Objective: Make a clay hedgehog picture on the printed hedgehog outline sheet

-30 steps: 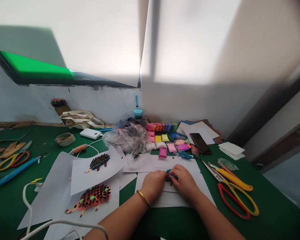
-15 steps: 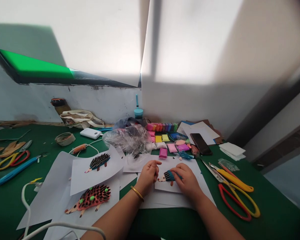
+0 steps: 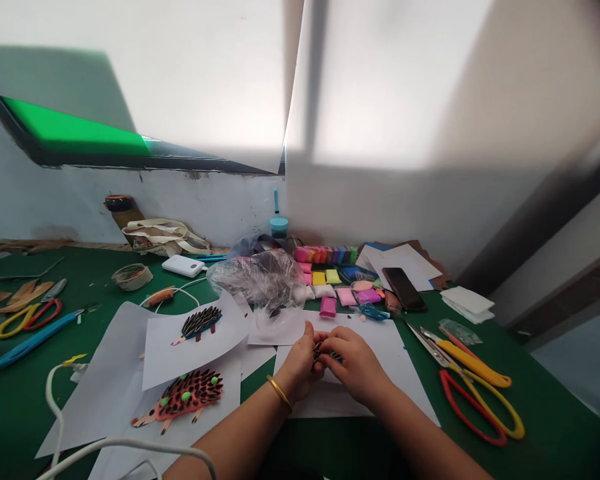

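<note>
My left hand [image 3: 301, 365], with a gold bangle at the wrist, is cupped with its thumb up and holds several dark striped seeds [image 3: 319, 349]. My right hand [image 3: 354, 363] reaches over the left palm, fingers bent together at the seeds. Whatever its fingertips grip is hidden. Both hands are above white paper [image 3: 380, 340], and they cover the small blue hedgehog picture on it. To the left lie a finished-looking blue hedgehog picture [image 3: 200, 323] with dark spines and a pink hedgehog picture [image 3: 187, 397] with green dots.
Big scissors [image 3: 480, 400] and a yellow-handled cutter [image 3: 475, 361] lie on the right. Behind the paper are coloured clay packets [image 3: 329, 307], a plastic bag [image 3: 260, 277] and a phone [image 3: 403, 288]. A white cable [image 3: 130, 443] crosses the front left; smaller scissors [image 3: 30, 319] lie farther left.
My right hand has moved left, off the blue hedgehog on the paper, to my left palm. My left hand has turned up and opened somewhat, showing the dark seeds.
</note>
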Tool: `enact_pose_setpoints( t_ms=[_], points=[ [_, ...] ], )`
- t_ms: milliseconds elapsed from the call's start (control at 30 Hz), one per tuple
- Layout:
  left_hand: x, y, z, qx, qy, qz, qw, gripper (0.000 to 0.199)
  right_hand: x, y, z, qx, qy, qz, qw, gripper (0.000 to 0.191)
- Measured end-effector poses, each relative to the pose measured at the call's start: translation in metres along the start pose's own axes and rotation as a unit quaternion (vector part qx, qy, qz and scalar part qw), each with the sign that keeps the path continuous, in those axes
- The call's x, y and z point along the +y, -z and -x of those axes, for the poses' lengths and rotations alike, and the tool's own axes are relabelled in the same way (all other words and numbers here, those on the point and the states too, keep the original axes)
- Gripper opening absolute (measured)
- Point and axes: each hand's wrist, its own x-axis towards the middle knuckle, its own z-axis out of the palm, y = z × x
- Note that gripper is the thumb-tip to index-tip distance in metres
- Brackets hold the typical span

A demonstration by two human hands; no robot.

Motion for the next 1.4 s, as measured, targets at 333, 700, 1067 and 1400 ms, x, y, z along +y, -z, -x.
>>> enact_pose_setpoints(
  t_ms=[333,700,1067,1400],
  points=[
    [0.006,0.007,-0.006,0.032,-0.002,0.067,0.997,0.04,0.037,0.012,-0.003,0.048,-0.17,-0.241,0.954,0.024],
    [0.005,0.012,-0.016,0.115,-0.063,-0.008,0.991,0.042,0.086,0.005,-0.002,0.015,-0.163,-0.049,0.985,0.029],
    [0.006,0.024,-0.016,0.079,-0.183,-0.653,0.731,0.023,0.072,0.01,-0.002,-0.035,-0.122,0.059,0.99,0.028],
    [0.004,0.013,0.0,0.025,-0.143,-0.794,0.59,0.034,0.063,0.012,0.003,-0.046,-0.136,0.062,0.988,0.024]
  ],
)
